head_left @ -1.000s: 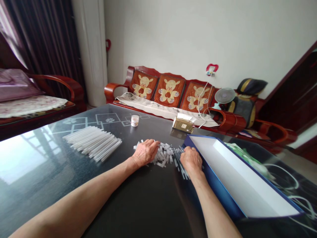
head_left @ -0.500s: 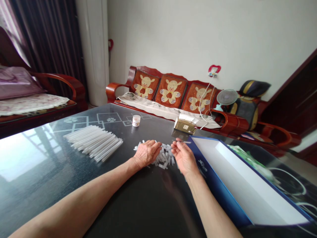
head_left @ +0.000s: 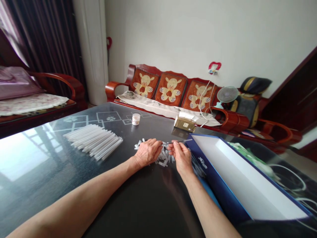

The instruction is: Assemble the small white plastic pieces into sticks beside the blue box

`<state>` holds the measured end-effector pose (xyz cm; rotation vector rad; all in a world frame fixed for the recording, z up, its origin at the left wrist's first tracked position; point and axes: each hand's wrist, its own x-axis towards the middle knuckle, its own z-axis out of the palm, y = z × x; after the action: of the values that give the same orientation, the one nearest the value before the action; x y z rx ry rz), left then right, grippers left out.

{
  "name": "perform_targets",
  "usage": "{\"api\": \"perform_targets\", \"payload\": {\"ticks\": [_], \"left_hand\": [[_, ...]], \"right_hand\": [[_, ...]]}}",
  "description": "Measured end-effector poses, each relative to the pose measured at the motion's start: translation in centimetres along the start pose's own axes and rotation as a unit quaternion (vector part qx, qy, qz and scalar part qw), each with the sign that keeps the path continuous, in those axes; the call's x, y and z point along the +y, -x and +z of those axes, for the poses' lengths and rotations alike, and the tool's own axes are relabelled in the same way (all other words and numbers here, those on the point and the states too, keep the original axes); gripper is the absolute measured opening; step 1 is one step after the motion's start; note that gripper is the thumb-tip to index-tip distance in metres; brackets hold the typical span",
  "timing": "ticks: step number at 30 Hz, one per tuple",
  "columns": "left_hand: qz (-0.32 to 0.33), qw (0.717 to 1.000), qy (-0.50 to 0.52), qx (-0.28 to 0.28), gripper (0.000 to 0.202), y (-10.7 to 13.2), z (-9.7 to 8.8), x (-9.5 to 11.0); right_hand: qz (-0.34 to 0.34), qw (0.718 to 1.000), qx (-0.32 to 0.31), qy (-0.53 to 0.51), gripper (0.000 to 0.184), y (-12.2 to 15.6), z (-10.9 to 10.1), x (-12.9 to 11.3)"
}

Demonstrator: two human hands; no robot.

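Note:
My right hand (head_left: 181,155) pinches a thin dark rod (head_left: 183,141) held level, its tip pointing left toward my left hand. My left hand (head_left: 148,151) rests with curled fingers on a heap of small white plastic pieces (head_left: 164,156), its fingertips closed on something I cannot make out at the rod's left end. More thin dark rods (head_left: 195,165) lie on the table beside the blue box. A bundle of long white tubes (head_left: 95,140) lies to the left on the dark glass table (head_left: 138,205).
An open blue box with a white inside (head_left: 242,185) stands at the right. A small white jar (head_left: 135,119) and a gold packet (head_left: 184,124) sit farther back. A red wooden sofa (head_left: 170,89), a small fan (head_left: 226,95) and cables (head_left: 284,168) lie beyond.
My right hand has lifted off the pile of dark rods, taken one, and brought it left to meet my left hand. My left hand's fingers have curled toward the rod's end.

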<state>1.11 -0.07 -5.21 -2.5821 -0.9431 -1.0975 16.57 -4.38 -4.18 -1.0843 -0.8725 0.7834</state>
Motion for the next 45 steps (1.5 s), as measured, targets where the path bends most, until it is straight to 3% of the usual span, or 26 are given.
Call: {"api": "perform_targets", "payload": {"ticks": [10, 14, 20, 26, 30, 34, 38, 43, 45], "left_hand": [[0.018, 1.0, 0.004, -0.009, 0.031, 0.1, 0.0, 0.2], [-0.003, 1.0, -0.011, -0.024, 0.035, 0.0, -0.4, 0.2], [-0.026, 0.999, -0.033, -0.026, 0.038, 0.0, -0.1, -0.2], [0.009, 0.999, -0.025, -0.029, 0.033, -0.1, 0.1, -0.3], [0.033, 0.997, -0.041, -0.049, 0.037, -0.2, 0.1, -0.3], [0.037, 0.997, -0.049, -0.047, 0.039, -0.1, 0.4, -0.4], [0.008, 0.998, -0.05, -0.039, 0.038, 0.1, 0.6, -0.6], [-0.03, 0.998, -0.051, -0.038, 0.041, 0.0, 0.3, -0.7], [-0.036, 0.997, -0.052, -0.039, 0.044, 0.0, 0.3, -0.6]], "right_hand": [[-0.01, 0.996, -0.071, 0.044, 0.029, 0.6, 0.0, 0.4], [0.003, 0.993, -0.093, 0.073, 0.033, 0.6, 0.1, 0.5], [0.032, 0.993, 0.011, -0.111, 0.035, -0.7, -0.7, -0.8], [0.097, 0.976, 0.069, -0.181, 0.029, -1.1, -1.0, -0.8], [0.077, 0.988, 0.056, -0.122, 0.032, -0.5, -0.4, -0.4], [0.032, 0.998, 0.007, 0.06, 0.034, 0.2, 0.0, -0.2], [-0.037, 0.957, -0.08, 0.278, 0.029, 0.3, -0.4, -0.7], [-0.057, 0.845, -0.255, 0.466, 0.014, 0.5, -1.2, -1.9], [-0.06, 0.811, -0.284, 0.507, 0.011, 0.8, -1.1, -2.1]]}}
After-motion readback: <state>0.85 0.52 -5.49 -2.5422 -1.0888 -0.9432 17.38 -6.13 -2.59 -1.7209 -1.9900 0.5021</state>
